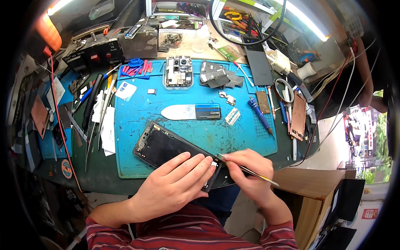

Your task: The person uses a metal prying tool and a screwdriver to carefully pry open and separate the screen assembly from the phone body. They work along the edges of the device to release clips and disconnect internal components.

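Observation:
A black phone frame, stripped of its inner parts, lies slanted at the near edge of the blue work mat. Across its lower end rests my left hand, fingers together over the frame and thumb at its near side, gripping it. My right hand pinches a pair of metal tweezers. Their tips touch or nearly touch the frame's right edge, close to my left fingertips. A small white piece shows on the frame beside those fingers.
Beyond the frame lie a flat metal pry blade, a blue screwdriver and small metal parts. Farther back are a phone board in a clear tray and dark shield plates. Tools crowd both sides; a wooden cabinet stands at right.

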A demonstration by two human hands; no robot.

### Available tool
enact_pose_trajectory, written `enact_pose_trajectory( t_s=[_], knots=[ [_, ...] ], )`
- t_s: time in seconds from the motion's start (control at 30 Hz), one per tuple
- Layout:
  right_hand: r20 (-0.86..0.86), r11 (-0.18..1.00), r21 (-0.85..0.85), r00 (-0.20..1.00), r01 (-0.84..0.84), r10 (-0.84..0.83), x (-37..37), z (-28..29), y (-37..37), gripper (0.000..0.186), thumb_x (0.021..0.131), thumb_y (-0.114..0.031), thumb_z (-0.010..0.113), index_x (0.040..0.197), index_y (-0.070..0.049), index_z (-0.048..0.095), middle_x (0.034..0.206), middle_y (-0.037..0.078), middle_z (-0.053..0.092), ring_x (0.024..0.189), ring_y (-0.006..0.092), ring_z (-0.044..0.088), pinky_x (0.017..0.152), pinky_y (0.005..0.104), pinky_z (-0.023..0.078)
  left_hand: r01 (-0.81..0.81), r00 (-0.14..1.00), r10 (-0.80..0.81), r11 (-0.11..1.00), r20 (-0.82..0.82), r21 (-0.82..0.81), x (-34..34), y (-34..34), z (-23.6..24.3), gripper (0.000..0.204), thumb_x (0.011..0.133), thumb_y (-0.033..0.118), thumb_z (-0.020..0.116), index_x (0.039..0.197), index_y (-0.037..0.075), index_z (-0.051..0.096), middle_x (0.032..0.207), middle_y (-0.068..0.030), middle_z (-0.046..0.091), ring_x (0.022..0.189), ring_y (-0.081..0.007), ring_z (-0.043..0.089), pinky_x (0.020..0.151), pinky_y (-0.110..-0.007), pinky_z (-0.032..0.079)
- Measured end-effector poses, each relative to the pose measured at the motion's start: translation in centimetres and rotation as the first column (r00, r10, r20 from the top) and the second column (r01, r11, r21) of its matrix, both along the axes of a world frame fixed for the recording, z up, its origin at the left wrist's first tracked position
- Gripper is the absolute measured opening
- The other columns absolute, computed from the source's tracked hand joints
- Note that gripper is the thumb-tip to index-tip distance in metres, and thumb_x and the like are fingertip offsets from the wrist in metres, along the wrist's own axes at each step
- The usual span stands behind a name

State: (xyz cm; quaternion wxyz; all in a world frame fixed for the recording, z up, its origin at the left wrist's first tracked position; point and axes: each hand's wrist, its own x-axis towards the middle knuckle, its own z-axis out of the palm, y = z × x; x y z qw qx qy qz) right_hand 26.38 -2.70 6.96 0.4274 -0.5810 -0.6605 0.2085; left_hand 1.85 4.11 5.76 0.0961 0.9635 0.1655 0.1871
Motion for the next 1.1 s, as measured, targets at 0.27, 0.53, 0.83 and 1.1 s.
enact_pose_trajectory(
  t_s=[0.27, 0.53, 0.83, 1.1],
  knots=[
    [-0.031, 0.999, -0.038, 0.999, 0.016, -0.018, 0.3, -0.4, -0.6, 0.021, 0.089, 0.005, 0.081, 0.109, -0.001, 0.083, 0.100, 0.014, 0.082, 0.085, 0.0263, 0.078, 0.075, 0.0349, 0.061, -0.005, 1.000, 0.005, 1.000, 0.002, 0.010, -0.2, -0.1, 0.0, 0.067, 0.091, 0.041, 0.079, 0.148, 0.008, 0.068, 0.152, -0.0089, 0.064, 0.139, -0.0247, 0.062, 0.121, -0.045, 0.048],
    [-0.033, 1.000, -0.004, 0.999, -0.014, 0.014, -0.9, -0.6, 1.3, 0.021, 0.090, 0.003, 0.081, 0.110, 0.000, 0.083, 0.098, 0.015, 0.082, 0.085, 0.0267, 0.079, 0.075, 0.0351, 0.061, -0.011, 1.000, 0.012, 0.999, -0.008, 0.051, -0.2, -0.2, -0.1, 0.066, 0.092, 0.041, 0.079, 0.149, 0.007, 0.068, 0.149, -0.0089, 0.064, 0.141, -0.0239, 0.061, 0.121, -0.045, 0.049],
    [-0.043, 0.999, -0.039, 0.999, -0.014, 0.012, -1.9, -0.2, 2.4, 0.020, 0.092, 0.004, 0.077, 0.111, 0.002, 0.083, 0.100, 0.015, 0.082, 0.087, 0.0244, 0.080, 0.078, 0.0329, 0.062, -0.012, 1.000, 0.012, 0.998, 0.007, 0.058, -0.1, -0.2, -0.3, 0.064, 0.095, 0.043, 0.077, 0.147, 0.006, 0.069, 0.149, -0.0095, 0.064, 0.142, -0.0242, 0.060, 0.121, -0.045, 0.049],
    [-0.033, 0.999, -0.032, 0.999, -0.010, 0.009, -2.4, -0.5, 2.9, 0.020, 0.091, 0.001, 0.080, 0.111, -0.001, 0.083, 0.099, 0.015, 0.082, 0.088, 0.0265, 0.080, 0.078, 0.0344, 0.062, -0.019, 1.000, 0.018, 0.998, 0.018, 0.060, -0.2, -0.2, -0.3, 0.064, 0.095, 0.043, 0.076, 0.146, 0.006, 0.069, 0.149, -0.0098, 0.064, 0.142, -0.0241, 0.060, 0.123, -0.044, 0.047]
  ],
)
